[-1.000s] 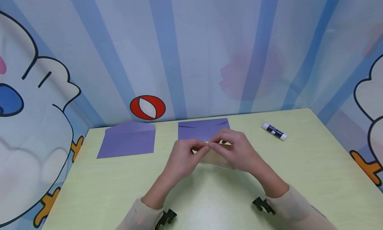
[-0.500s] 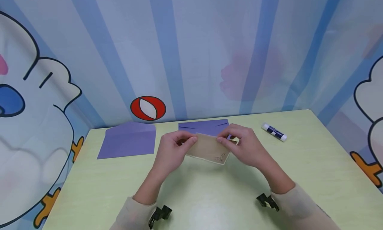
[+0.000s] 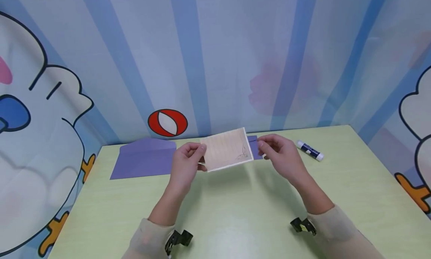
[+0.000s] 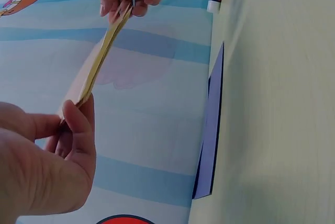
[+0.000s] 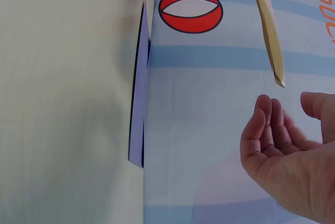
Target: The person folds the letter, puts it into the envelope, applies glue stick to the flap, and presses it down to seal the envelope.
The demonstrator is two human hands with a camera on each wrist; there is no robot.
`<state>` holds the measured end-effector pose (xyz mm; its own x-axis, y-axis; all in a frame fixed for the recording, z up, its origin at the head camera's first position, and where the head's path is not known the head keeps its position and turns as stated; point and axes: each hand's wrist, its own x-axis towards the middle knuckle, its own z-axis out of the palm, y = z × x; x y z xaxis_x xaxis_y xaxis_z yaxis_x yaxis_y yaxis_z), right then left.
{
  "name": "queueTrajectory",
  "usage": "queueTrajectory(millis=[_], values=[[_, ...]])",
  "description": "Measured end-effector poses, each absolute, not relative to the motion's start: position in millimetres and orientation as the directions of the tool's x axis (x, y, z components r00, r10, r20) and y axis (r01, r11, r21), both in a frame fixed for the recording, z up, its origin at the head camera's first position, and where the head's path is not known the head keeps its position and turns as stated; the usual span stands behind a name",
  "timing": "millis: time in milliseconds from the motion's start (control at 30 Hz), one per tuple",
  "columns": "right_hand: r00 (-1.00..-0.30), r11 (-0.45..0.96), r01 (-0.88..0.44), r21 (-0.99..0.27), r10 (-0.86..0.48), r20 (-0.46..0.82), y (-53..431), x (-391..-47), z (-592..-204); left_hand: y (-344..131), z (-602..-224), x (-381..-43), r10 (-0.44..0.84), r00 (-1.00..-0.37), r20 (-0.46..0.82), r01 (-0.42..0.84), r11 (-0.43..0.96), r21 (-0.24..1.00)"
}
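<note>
My left hand (image 3: 201, 150) pinches the left edge of a folded beige letter paper (image 3: 227, 149) with faint lines and a small plant drawing, held up above the table. The left wrist view shows thumb and finger of that hand (image 4: 73, 111) closed on the paper (image 4: 102, 51), seen edge-on. My right hand (image 3: 262, 146) hovers just off the paper's right edge. In the right wrist view this hand (image 5: 290, 106) has relaxed, parted fingers, and the paper's free end (image 5: 268, 30) is not between them.
A purple envelope (image 3: 144, 160) lies flat at the back left of the pale green table (image 3: 235, 206). A second purple envelope (image 3: 253, 146) lies mostly hidden behind the paper. A glue stick (image 3: 309, 149) lies at the back right. A cartoon-printed backdrop closes off the far side.
The paper has been lifted off the table and tipped upright, facing me. My hands moved apart, the left keeping its pinch and the right coming off the right edge.
</note>
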<state>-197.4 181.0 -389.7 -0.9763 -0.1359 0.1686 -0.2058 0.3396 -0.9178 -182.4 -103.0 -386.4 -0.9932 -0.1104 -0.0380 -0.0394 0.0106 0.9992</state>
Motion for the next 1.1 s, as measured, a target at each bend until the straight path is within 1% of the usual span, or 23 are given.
queueTrajectory(millis=[100, 200, 300, 433, 567, 833, 1100], values=[[-0.986, 0.200, -0.064, -0.978, -0.163, 0.031, 175.1, -196.8, -393.6, -101.5, -389.5, -184.1, -0.126, -0.988, -0.090, -0.077, -0.104, 0.992], [-0.971, 0.100, 0.033, -0.994, -0.234, -0.056, 165.4, -194.1, -398.8, -97.3, -393.0, -183.7, -0.105, -0.987, -0.119, -0.098, -0.191, 0.977], [-0.954, 0.027, 0.083, -0.996, -0.287, -0.087, 155.1, -190.6, -405.0, -90.6, -397.3, -181.9, -0.055, -0.989, -0.137, -0.119, -0.252, 0.960], [-0.949, -0.037, 0.133, -0.990, -0.293, -0.116, 146.2, -186.8, -412.0, -79.7, -404.3, -178.3, 0.026, -0.988, -0.154, -0.155, -0.304, 0.940], [-0.960, -0.100, 0.173, -0.980, -0.238, -0.145, 142.6, -187.1, -416.3, -71.1, -410.8, -175.2, 0.086, -0.983, -0.162, -0.181, -0.314, 0.932], [-0.981, -0.166, 0.191, -0.967, -0.071, -0.181, 141.2, -192.4, -418.6, -66.1, -415.2, -170.4, 0.166, -0.968, -0.189, -0.227, -0.251, 0.941], [-0.984, -0.182, 0.175, -0.968, -0.005, -0.177, 145.2, -196.8, -419.7, -63.8, -417.5, -168.8, 0.196, -0.964, -0.181, -0.218, -0.188, 0.958]])
